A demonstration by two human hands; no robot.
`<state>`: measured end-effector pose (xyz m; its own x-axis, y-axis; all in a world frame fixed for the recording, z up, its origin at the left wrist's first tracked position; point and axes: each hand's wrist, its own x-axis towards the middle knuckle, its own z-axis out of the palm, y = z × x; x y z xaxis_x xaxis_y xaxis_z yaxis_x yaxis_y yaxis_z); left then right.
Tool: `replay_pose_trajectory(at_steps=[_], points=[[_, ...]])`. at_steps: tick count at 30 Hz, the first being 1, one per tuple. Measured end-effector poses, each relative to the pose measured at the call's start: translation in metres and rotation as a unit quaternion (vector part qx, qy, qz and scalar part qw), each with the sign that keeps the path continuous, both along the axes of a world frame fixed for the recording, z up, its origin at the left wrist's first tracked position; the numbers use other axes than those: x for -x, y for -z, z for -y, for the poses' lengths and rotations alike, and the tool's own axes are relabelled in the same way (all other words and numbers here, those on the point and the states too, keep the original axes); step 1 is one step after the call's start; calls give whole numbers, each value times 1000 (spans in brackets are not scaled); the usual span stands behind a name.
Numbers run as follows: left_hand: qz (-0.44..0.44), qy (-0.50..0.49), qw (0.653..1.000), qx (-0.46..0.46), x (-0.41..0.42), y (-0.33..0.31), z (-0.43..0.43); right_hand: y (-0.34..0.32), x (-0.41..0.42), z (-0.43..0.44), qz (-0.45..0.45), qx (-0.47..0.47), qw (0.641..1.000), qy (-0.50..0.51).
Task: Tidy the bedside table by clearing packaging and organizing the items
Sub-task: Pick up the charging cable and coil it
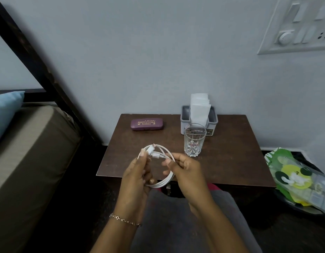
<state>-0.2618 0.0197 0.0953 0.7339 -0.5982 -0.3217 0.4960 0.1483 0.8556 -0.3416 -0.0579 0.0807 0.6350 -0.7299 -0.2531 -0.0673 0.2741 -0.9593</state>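
Note:
A white charging cable (162, 182), looped into a coil, hangs between both hands over the front edge of the dark wooden bedside table (231, 161). My left hand (138, 176) pinches the coil near its plug ends. My right hand (187, 170) grips the coil's right side with curled fingers. On the table stand a clear drinking glass (194, 141), a grey holder (199, 123) with white paper napkins (199, 108) at the back, and a purple spectacle case (147, 123) at the back left.
A black bin (304, 205) at the table's right holds green and yellow plastic packaging (293, 172). A bed with a brown mattress (30, 152), blue pillow (4, 110) and dark frame lies left. A switchboard (300, 26) is on the wall.

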Motion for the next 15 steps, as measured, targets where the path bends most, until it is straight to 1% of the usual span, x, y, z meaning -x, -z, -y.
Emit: replay_pose_trajectory(at_steps=[2, 4, 6, 10, 12, 13, 15], points=[[19, 1, 1000, -15, -3, 0, 1, 1, 4, 6, 11, -46, 998, -45], [15, -7, 999, -30, -5, 2, 1, 4, 6, 11, 38, -116, 989, -84], [16, -15, 998, -55, -6, 8, 2, 7, 8, 12, 64, -165, 979, -97], [56, -22, 991, -118, -5, 19, 1, 8, 8, 13, 92, -170, 976, -103], [61, -13, 992, -113, -5, 18, 0, 8, 9, 13, 108, -167, 974, -109], [46, -2, 994, -95, -6, 15, -1, 8, 9, 13, 118, -166, 973, -106], [-20, 28, 998, -53, -8, 7, -2, 6, 9, 14, 140, -153, 974, -92]])
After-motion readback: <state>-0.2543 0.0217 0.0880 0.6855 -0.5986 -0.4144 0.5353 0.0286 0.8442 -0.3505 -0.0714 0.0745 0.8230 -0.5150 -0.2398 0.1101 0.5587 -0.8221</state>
